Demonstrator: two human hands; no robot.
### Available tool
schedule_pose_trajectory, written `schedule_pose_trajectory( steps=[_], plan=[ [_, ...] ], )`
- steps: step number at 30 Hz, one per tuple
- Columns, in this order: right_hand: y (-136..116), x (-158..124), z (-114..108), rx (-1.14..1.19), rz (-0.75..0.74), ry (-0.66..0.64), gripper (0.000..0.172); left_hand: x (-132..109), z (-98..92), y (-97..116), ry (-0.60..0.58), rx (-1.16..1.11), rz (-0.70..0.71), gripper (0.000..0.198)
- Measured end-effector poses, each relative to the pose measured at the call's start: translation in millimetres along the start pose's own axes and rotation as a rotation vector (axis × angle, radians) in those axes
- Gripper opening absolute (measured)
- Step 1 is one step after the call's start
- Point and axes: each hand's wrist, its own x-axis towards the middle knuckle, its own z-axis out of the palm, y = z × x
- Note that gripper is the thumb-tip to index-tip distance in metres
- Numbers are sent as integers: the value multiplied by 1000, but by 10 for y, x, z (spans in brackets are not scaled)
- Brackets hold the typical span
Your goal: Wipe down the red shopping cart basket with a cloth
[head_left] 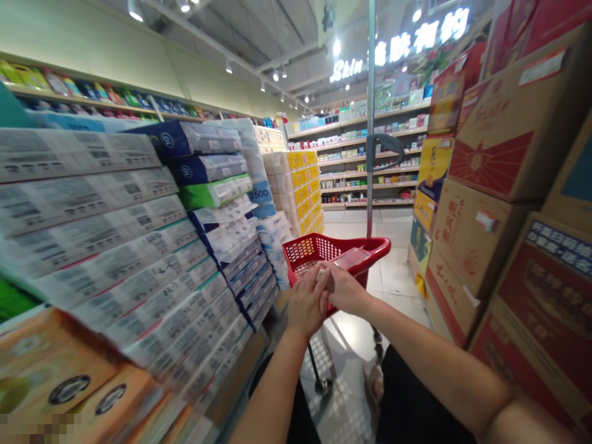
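The head view showed the left hand (305,305) and right hand (345,290) together, their fingers meeting over the near side of a red shopping cart (377,248); a small pale thing (320,272) showed among the fingertips, too small to identify, and whether either hand was clamped on it or on the cart could not be told. The cart stood directly ahead of the person, its perforated basket reaching forward beyond the hands and a wheel (324,386) resting on the tiled floor (391,271) below. To the left rose tall stacks of white packs (115,246), with orange packs (50,364) nearest the person and yellow-and-white packs (303,191) farther along. Cardboard cartons (490,148) were piled on the right. Past the cart, a metal post (370,92) carrying a grey handle (391,150) stood before shelves (393,132) lined with small goods, and a lit sign (420,37) glowed above them
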Motion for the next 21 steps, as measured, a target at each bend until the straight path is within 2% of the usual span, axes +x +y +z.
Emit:
schedule_pose_trajectory(
  steps=[2,4,6,9,11,14,17,21],
  plan=[
    [80,81,-201,45,-21,-68,54,4,-13,45,-37,52,-35,45],
    [191,117,-368,-80,2,47,34,25,-11,65,-52,69,-107,40],
    [320,68,-423,-278,5,157,33,76,-5,99,-65,78,-163,36],
    [502,-155,-263,-460,-128,132,35,177,35,238,-59,187,-251,36],
    [595,-330,-75,-533,-177,186,43,215,93,366,-51,288,-264,37],
    [674,-494,150,-592,-188,309,49,197,173,493,-80,350,-137,40],
    [685,-518,248,-613,-162,387,51,166,160,478,-93,326,-55,45],
    [655,-481,318,-609,-164,381,51,220,86,466,-143,299,-236,45]
  ],
)
